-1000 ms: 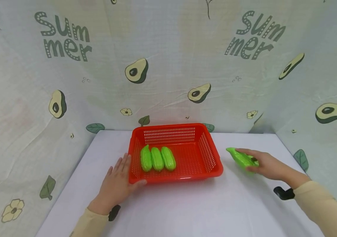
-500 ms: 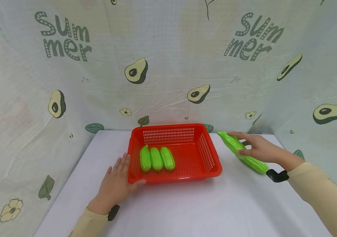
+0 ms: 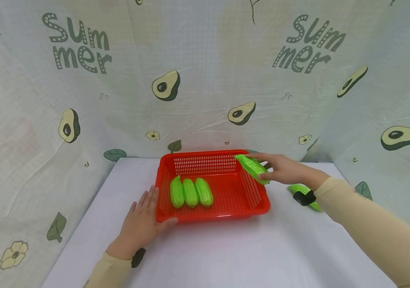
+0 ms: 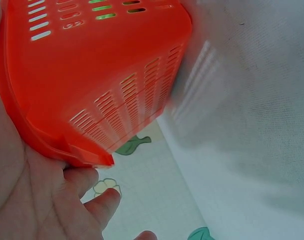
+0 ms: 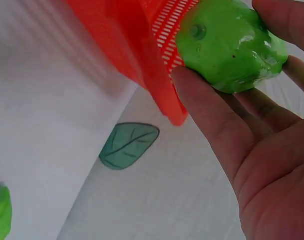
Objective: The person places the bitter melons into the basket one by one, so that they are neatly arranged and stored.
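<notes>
My right hand [image 3: 285, 170] grips a glossy green bitter melon [image 3: 251, 167] between thumb and fingers, its narrow tip aimed to the far left. In the head view it overlaps the right wall of a red plastic basket [image 3: 212, 217]; the right wrist view shows its blunt end [image 5: 231, 47] close by the red rim. Three more bitter melons [image 3: 191, 193] lie side by side in the basket's left half. With fingers straight, my left hand [image 3: 138, 228] rests against the basket's left rim, thumb at the front corner. The left wrist view shows the palm along the slotted wall [image 4: 92, 65].
Another bitter melon [image 3: 314, 205] lies on the white table right of the basket, partly hidden by the right wrist's black camera [image 3: 303, 197]. A printed cloth [image 3: 205, 80] stands behind the table and along both sides.
My right hand has lifted the bitter melon from the table on the right and carried it left to the basket's right wall. The left hand and basket have stayed put.
</notes>
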`<action>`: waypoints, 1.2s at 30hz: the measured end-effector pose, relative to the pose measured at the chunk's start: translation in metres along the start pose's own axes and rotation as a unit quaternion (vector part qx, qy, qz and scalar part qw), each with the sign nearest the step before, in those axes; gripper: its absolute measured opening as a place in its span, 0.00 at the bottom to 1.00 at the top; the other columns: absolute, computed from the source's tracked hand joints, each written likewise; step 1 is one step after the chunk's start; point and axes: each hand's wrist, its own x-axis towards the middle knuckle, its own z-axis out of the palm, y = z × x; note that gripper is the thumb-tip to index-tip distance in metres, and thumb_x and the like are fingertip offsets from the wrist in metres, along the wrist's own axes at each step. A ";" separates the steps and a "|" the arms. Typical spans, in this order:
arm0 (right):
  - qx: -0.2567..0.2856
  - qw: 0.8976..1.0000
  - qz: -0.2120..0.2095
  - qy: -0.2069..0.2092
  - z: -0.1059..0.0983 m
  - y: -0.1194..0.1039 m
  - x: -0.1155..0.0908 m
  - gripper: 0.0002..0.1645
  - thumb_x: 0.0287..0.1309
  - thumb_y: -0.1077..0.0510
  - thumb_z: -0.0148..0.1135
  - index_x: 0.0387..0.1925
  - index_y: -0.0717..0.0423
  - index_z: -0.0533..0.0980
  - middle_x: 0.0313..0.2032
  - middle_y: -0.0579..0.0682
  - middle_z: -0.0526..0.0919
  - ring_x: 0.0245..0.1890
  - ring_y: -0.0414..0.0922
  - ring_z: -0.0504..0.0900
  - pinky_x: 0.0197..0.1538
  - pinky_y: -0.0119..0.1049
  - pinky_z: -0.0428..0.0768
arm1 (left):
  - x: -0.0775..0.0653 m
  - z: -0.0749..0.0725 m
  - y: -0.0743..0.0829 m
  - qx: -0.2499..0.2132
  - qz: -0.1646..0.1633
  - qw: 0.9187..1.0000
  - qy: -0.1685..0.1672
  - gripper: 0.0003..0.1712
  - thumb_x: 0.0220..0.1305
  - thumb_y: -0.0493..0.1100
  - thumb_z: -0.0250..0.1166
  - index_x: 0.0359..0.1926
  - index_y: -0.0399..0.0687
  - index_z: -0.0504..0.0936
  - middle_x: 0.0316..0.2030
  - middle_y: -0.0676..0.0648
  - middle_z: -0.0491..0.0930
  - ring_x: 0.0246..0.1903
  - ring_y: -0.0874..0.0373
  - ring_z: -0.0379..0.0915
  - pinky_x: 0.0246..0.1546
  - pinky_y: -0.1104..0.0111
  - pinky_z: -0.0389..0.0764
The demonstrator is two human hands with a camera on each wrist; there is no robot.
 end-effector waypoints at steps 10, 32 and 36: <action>-0.036 0.998 -0.020 -0.040 0.035 -0.023 0.058 0.44 0.60 0.56 0.70 0.74 0.34 0.62 0.47 0.51 0.76 0.46 0.49 0.75 0.38 0.37 0.82 | 0.000 0.001 -0.002 0.001 -0.006 1.000 -0.002 0.69 0.53 0.84 0.51 0.77 0.37 0.49 0.76 0.37 0.49 0.73 0.35 0.45 0.65 0.34 0.54; -0.038 0.994 0.000 -0.104 0.091 -0.030 0.101 0.40 0.59 0.55 0.72 0.71 0.41 0.68 0.59 0.45 0.75 0.58 0.48 0.71 0.57 0.46 0.77 | 0.000 0.000 -0.001 -0.002 -0.004 1.000 0.006 0.68 0.54 0.82 0.55 0.77 0.35 0.50 0.76 0.37 0.49 0.73 0.36 0.46 0.65 0.34 0.54; -0.026 0.994 0.000 -0.109 0.098 -0.027 0.103 0.40 0.59 0.55 0.72 0.71 0.41 0.67 0.59 0.45 0.75 0.58 0.47 0.71 0.59 0.47 0.76 | 0.000 0.000 0.000 -0.006 -0.003 1.000 0.005 0.67 0.54 0.81 0.57 0.77 0.35 0.51 0.76 0.37 0.49 0.73 0.35 0.47 0.65 0.34 0.55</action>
